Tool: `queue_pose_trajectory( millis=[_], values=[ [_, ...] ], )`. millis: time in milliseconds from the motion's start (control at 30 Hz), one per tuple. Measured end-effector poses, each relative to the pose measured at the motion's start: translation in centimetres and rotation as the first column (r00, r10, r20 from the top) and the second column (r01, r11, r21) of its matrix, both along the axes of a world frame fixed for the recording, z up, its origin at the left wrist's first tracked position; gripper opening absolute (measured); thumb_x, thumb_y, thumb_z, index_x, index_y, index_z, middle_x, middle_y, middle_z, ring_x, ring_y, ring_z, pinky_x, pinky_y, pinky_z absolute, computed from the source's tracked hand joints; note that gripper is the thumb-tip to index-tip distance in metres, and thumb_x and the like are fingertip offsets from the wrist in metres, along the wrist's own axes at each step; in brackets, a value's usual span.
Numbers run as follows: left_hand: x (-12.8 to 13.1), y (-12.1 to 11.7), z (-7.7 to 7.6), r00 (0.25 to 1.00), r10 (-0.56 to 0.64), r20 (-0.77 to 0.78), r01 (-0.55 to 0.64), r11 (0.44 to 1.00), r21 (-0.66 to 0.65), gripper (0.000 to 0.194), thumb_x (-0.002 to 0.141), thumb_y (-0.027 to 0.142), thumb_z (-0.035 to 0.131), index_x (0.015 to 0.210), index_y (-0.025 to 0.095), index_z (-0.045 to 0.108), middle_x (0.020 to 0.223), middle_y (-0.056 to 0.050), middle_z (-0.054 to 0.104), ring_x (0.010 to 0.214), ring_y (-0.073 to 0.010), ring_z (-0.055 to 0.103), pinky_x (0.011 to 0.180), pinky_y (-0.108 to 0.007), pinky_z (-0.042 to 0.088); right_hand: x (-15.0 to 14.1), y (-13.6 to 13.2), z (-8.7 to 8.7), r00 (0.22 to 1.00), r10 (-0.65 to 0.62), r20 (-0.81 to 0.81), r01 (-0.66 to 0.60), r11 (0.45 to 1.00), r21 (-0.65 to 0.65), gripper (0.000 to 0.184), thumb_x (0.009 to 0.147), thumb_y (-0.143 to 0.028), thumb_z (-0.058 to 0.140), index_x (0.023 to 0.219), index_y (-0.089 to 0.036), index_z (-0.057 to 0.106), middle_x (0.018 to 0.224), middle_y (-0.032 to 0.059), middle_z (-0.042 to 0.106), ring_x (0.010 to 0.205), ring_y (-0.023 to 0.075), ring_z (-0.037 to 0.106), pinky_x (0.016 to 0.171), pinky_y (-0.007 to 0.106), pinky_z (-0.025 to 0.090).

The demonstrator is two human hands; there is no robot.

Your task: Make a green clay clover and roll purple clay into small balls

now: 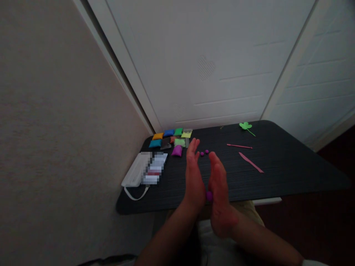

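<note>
On my feed, I see left hand [195, 183] and right hand [221, 192] flat, open; facing palms brace a purple ball [209, 196] against dropping (two more purple balls [202, 153] [206, 151] lie on the tabletop [291, 166] beyond).

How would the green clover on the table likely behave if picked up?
The green clover looks light, being small and thin. Its slender stem would probably bend or tear first. Lying flat, it seems unlikely to roll.

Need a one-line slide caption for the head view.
Two bare hands hold a purple ball between the palms; two smaller purple balls lie on the black table.
</note>
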State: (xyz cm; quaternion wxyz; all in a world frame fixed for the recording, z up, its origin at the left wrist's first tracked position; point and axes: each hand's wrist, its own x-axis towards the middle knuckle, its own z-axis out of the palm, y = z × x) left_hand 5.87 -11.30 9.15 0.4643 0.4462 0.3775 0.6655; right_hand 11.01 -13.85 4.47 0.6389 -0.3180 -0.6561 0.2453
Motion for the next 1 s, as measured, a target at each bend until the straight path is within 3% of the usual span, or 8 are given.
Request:
queue_pose_trajectory(
  millis=[133,233,367,567,700,833,900,1000],
  values=[
    [-0.1,0.3,0.4,0.996,0.067,0.053,-0.07,0.996,0.048,0.05,0.085,0.048,0.015,0.119,0.023,0.042,0.131,-0.004,0.04,0.125,-0.0161,0.029,0.103,-0.034,0.023,-0.6,-0.2,0.4,0.998,-0.048,-0.035,0.052,0.989,0.136,0.069,0.074,-0.068,0.014,0.133,-0.034,0.011,0.141,-0.0017,0.018,0.129,0.0274,0.017,0.102,0.052,0.02],
    [-0.2,0.6,0.8,0.989,0.116,0.087,-0.123,0.989,0.082,0.053,0.085,0.048,0.012,0.117,0.022,0.045,0.129,-0.005,0.042,0.123,-0.0164,0.032,0.101,-0.033,0.026,0.0,-0.4,0.4,1.0,0.013,0.028,-0.017,0.986,0.164,0.064,0.076,-0.065,0.021,0.132,-0.037,0.013,0.142,-0.0038,0.016,0.129,0.0269,0.019,0.102,0.052,0.02],
    [-0.3,1.0,1.0,0.982,0.173,0.078,-0.182,0.975,0.131,0.052,0.085,0.047,0.012,0.115,0.021,0.046,0.129,-0.005,0.043,0.123,-0.0157,0.032,0.101,-0.032,0.025,0.7,-1.0,0.1,0.993,0.078,0.088,-0.084,0.994,0.071,0.071,0.072,-0.069,0.026,0.132,-0.032,0.02,0.141,-0.0002,0.022,0.128,0.029,0.021,0.102,0.051,0.021],
    [0.5,0.8,-0.7,0.98,0.197,-0.008,-0.193,0.965,0.18,0.049,0.086,0.046,0.017,0.117,0.022,0.045,0.13,-0.004,0.041,0.124,-0.0165,0.031,0.104,-0.035,0.02,0.2,-0.2,0.2,1.0,-0.009,-0.022,0.008,1.0,-0.022,0.071,0.073,-0.066,0.026,0.132,-0.028,0.02,0.139,0.0026,0.024,0.129,0.0284,0.017,0.102,0.051,0.019],
    [0.9,0.5,-1.6,0.994,0.105,0.009,-0.105,0.986,0.129,0.051,0.082,0.053,0.023,0.117,0.022,0.046,0.13,-0.005,0.041,0.123,-0.018,0.031,0.104,-0.035,0.019,0.8,1.2,0.6,0.999,-0.035,-0.016,0.036,0.998,0.053,0.071,0.075,-0.066,0.012,0.134,-0.027,0.012,0.143,0.0024,0.012,0.131,0.0265,0.009,0.103,0.05,0.016],
    [0.2,1.0,-1.5,0.972,-0.061,0.228,0.07,0.997,-0.035,0.053,0.082,0.054,0.021,0.115,0.021,0.047,0.127,-0.006,0.045,0.122,-0.0192,0.035,0.102,-0.036,0.024,1.4,1.7,0.6,0.986,0.019,0.167,-0.037,0.994,0.103,0.061,0.081,-0.058,0.012,0.134,-0.027,0.011,0.143,0.0016,0.01,0.13,0.0259,0.01,0.103,0.051,0.012],
    [-0.3,1.3,-2.0,0.925,-0.165,0.342,0.221,0.966,-0.133,0.055,0.081,0.055,0.021,0.113,0.02,0.048,0.124,-0.008,0.048,0.119,-0.0206,0.039,0.1,-0.038,0.028,1.3,1.8,0.5,0.968,0.018,0.249,-0.046,0.993,0.107,0.061,0.081,-0.056,0.016,0.134,-0.026,0.015,0.143,0.0033,0.011,0.13,0.0273,0.012,0.103,0.053,0.009],
    [-0.6,1.6,-3.7,0.839,-0.346,0.42,0.459,0.865,-0.204,0.058,0.079,0.059,0.02,0.114,0.022,0.049,0.123,-0.008,0.049,0.116,-0.0229,0.043,0.095,-0.041,0.033,1.0,2.4,0.4,0.934,-0.046,0.354,0.026,0.998,0.062,0.059,0.082,-0.052,0.02,0.132,-0.021,0.024,0.141,0.0065,0.019,0.129,0.0267,0.015,0.103,0.053,0.005]
  ],
)
